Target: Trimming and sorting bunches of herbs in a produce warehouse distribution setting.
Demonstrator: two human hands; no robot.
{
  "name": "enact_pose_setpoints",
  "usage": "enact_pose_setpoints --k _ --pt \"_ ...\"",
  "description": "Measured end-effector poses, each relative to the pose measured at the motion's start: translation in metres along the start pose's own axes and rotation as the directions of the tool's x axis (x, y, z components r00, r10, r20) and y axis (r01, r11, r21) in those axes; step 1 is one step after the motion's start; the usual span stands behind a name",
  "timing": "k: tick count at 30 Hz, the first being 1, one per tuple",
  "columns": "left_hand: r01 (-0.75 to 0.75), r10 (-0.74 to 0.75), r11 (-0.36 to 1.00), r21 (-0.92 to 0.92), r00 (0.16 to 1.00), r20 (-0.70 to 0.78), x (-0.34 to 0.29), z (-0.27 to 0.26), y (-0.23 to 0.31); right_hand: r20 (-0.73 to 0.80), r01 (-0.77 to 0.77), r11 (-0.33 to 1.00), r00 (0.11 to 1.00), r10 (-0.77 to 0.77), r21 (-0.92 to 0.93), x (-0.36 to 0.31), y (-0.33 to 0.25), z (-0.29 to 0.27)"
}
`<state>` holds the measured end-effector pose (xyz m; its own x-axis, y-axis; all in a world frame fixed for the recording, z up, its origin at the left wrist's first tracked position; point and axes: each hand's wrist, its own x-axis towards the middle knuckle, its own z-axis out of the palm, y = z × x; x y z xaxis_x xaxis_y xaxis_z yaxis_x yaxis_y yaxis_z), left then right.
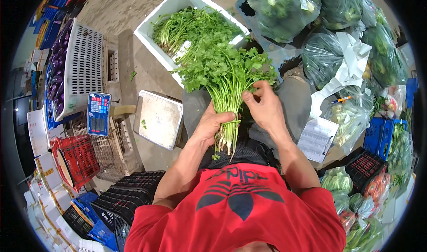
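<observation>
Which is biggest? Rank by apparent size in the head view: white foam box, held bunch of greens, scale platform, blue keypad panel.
1. White foam box and held bunch of greens: too alike to rank; the bunch, nearer the camera, hides part of the box.
2. Scale platform
3. Blue keypad panel

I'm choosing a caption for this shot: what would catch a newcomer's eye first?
First, the bushy green bunch of thin-stemmed leafy herbs in the middle, gripped by the left hand, with the right hand at its right side. Just beyond it sits an open white foam box with similar loose greens, while at the far left glossy purple eggplants lie in a white perforated plastic crate.
</observation>
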<state>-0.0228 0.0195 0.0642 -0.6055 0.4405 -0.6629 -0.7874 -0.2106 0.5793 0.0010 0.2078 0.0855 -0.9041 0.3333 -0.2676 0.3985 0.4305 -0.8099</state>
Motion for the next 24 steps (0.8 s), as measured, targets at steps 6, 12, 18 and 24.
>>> enact_pose_setpoints --k 6,12,18,24 --pt "-0.084 0.083 0.996 0.021 0.996 0.027 0.001 0.008 -0.002 -0.002 0.195 0.981 0.981 -0.195 -0.010 0.013 -0.017 0.001" --pt "-0.061 0.060 0.998 -0.019 0.998 -0.003 0.001 -0.001 -0.003 -0.009 0.160 0.918 0.986 -0.168 0.362 0.006 -0.015 0.007" --pt "-0.087 0.074 0.986 -0.140 0.993 -0.092 0.006 -0.010 -0.003 0.155 0.369 0.792 0.855 -0.494 0.486 -0.037 -0.009 -0.002" --pt "-0.111 0.120 0.968 -0.226 0.992 0.030 0.028 -0.033 -0.012 0.473 -0.030 0.677 0.738 -0.482 0.736 -0.062 0.002 -0.008"
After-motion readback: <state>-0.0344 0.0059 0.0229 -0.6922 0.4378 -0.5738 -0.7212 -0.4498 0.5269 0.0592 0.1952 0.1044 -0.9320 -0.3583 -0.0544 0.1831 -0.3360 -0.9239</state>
